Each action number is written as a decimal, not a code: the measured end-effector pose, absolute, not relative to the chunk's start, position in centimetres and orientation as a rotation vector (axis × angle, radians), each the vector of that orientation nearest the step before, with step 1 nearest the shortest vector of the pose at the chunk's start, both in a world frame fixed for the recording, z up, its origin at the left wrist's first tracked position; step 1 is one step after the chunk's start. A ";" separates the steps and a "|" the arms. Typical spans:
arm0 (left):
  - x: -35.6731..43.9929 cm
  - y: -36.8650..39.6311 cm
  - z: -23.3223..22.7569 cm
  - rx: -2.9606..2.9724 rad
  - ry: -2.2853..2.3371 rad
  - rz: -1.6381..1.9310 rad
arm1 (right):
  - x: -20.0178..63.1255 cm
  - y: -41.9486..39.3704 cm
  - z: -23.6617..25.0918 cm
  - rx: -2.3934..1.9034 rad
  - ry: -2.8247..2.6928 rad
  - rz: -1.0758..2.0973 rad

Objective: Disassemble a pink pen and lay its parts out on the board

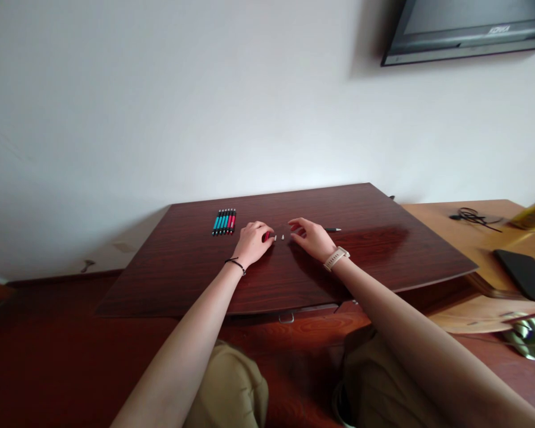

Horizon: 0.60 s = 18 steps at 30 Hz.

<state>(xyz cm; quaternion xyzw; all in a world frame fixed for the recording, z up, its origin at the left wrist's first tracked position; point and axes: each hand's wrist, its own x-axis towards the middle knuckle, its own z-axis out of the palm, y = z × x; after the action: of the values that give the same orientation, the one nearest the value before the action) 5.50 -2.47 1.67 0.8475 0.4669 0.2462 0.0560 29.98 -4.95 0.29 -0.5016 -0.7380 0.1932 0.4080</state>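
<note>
Left of the small white piece [282, 237], my left hand [251, 242] pinches a red pen [266, 236] between its fingers. Right of it, my right hand [315, 239] has spread fingers.

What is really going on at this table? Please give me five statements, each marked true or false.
1. The left hand has a red object between thumb and fingers. True.
2. The right hand is clenched into a fist. False: its thumb and fingers stand apart.
3. A small white piece lies between the hands. True.
4. Every pen in the row of pens is blue. False: some are red.
5. The watch is on the left wrist. False: it is on the right.
</note>
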 end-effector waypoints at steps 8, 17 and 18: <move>3.1 -2.3 1.8 2.565 1.358 0.968 | 42.4 -9.5 2.2 -1.488 -1.599 0.273; 1.6 -2.7 1.7 2.621 1.284 1.032 | 66.9 -19.7 -1.6 -2.481 -0.908 -0.235; 1.7 -2.7 1.6 2.628 1.282 1.031 | 68.5 -20.9 -2.0 -2.537 -0.838 -0.254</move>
<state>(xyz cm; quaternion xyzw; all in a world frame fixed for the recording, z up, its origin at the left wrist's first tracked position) 1.67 -2.70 1.61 0.8473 0.4135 0.3326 0.0205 68.54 -20.89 -2.00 -0.9206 -0.3042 -0.0920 0.2270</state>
